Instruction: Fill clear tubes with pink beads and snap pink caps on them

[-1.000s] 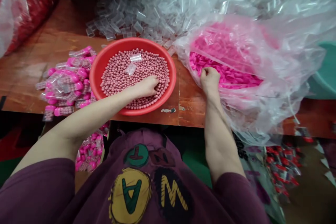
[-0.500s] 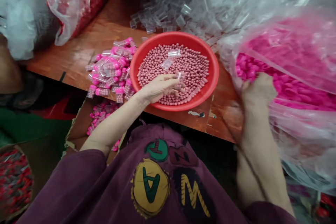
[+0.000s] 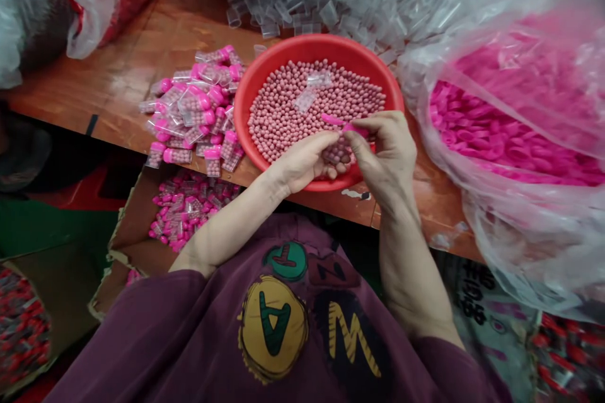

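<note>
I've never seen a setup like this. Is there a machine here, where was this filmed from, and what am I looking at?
There's no machine at work, just a person's two bare hands. All the pictures come from one head-worn camera looking forward and down. The left hand seems to hold a clear plastic tube, partly hidden by fingers; the right hand pinches a bright pink plastic piece beside it. Both are over a round red plastic basin of small pink beads. Around it, on a reddish-brown table, lie pink-capped tubes, loose clear tubes and an open translucent bag of pink pieces.
</note>
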A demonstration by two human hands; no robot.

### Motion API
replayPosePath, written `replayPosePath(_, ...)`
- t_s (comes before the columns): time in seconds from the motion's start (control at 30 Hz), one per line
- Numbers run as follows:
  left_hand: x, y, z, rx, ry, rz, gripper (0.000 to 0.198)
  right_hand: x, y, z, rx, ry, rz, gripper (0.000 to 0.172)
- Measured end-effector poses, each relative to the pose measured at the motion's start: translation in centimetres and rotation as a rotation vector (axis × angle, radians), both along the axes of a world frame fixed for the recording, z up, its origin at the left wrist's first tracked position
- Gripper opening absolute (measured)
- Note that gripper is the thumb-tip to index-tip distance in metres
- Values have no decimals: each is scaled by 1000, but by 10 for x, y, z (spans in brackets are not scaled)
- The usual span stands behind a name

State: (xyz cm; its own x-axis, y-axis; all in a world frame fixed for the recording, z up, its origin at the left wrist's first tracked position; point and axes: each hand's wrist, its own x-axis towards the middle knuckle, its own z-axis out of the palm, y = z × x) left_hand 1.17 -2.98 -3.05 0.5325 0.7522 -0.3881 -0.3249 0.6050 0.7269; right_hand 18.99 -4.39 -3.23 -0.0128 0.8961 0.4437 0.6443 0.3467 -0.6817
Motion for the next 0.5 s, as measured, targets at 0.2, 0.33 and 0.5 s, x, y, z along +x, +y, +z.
replayPosePath(0.2, 3, -2, 3, -3, 54, 8, 47, 16, -13, 7, -94, 45, 46, 24)
replayPosePath(0.33, 4, -5, 12, -19, 17, 32, 45, 16, -11, 1, -38, 184, 56, 20)
replayPosePath(0.5, 4, -6, 16, -47, 70, 42, 42, 16, -9, -3, 24, 217, 124, 13)
